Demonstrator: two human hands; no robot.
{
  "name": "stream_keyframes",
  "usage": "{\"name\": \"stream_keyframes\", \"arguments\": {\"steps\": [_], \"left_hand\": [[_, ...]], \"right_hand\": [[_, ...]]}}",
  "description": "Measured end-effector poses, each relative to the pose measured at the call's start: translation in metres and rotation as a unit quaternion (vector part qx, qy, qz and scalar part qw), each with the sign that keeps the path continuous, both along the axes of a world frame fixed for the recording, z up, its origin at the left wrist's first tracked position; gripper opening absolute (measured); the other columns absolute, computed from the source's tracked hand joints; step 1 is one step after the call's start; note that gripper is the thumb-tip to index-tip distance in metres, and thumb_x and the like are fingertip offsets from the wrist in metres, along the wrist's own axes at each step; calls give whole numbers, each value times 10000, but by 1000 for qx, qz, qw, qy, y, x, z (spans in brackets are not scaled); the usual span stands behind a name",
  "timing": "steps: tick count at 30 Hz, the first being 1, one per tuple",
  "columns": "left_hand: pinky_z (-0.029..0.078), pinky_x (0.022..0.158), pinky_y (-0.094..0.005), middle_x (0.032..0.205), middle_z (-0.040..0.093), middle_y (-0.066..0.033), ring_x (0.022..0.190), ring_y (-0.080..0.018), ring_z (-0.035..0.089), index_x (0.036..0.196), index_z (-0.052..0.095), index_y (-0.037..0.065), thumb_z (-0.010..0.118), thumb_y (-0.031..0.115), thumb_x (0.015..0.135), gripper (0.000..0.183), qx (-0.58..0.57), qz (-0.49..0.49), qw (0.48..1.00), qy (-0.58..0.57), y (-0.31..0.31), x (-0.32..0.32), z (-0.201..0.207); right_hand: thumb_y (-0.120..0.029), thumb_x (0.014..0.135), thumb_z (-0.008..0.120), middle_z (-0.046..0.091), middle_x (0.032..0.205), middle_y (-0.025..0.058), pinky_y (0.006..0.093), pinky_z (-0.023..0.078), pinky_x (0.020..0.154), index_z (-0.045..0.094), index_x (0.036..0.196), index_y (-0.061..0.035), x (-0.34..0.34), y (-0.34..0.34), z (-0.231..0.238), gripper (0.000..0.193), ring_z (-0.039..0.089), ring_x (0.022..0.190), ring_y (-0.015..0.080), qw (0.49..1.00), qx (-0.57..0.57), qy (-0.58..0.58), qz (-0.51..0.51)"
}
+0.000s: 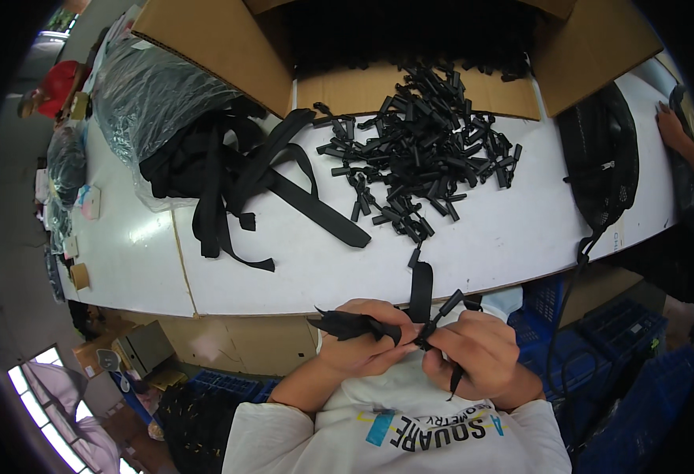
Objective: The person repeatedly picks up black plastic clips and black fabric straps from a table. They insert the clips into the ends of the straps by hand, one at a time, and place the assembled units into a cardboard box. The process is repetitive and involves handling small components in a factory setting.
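In front of my chest, just off the table's near edge, both hands meet around a strip of black webbing strap [420, 291]. My left hand [369, 341] is closed on the strap; one end stands up past the fingers and frayed-looking black fabric sticks out at its left side. My right hand [477, 351] pinches a small black plastic clip [441, 314] against the webbing. Its bar-shaped end points up and right; the fingers hide where clip and strap join. Beyond lies a heap of similar black clips [434, 150]. Left of it, loose black straps [307, 201] spill across the table.
An open cardboard box [212, 51] with dark contents stands behind the heap on the white table [283, 288]. Clear plastic bagging [137, 103] is at the left, a black bag [599, 158] at the right. Another person's hand [671, 126] shows far right. Blue crates [619, 324] sit below.
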State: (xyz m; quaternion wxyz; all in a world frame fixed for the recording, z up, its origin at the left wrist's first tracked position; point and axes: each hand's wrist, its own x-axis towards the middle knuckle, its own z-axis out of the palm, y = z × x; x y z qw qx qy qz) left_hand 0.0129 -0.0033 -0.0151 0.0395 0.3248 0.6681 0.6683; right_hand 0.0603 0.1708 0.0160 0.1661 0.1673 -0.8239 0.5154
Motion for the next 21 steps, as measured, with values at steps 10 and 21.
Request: {"name": "stream_keyframes", "arguments": {"steps": [10, 21], "left_hand": [[457, 439, -274, 823, 591, -164, 524, -196, 561, 856, 590, 44, 690, -83, 626, 281, 8, -25, 996, 84, -2, -8, -5], [495, 548, -293, 773, 667, -51, 619, -213, 634, 918, 579, 58, 738, -39, 559, 404, -93, -52, 992, -61, -9, -10, 8]], "right_hand": [[17, 617, 668, 535, 633, 75, 291, 386, 415, 578, 882, 41, 2, 0, -4, 281, 489, 447, 198, 999, -12, -45, 2], [38, 599, 669, 536, 630, 80, 291, 378, 412, 584, 863, 46, 5, -6, -7, 277, 481, 447, 195, 999, 4, -33, -22]]}}
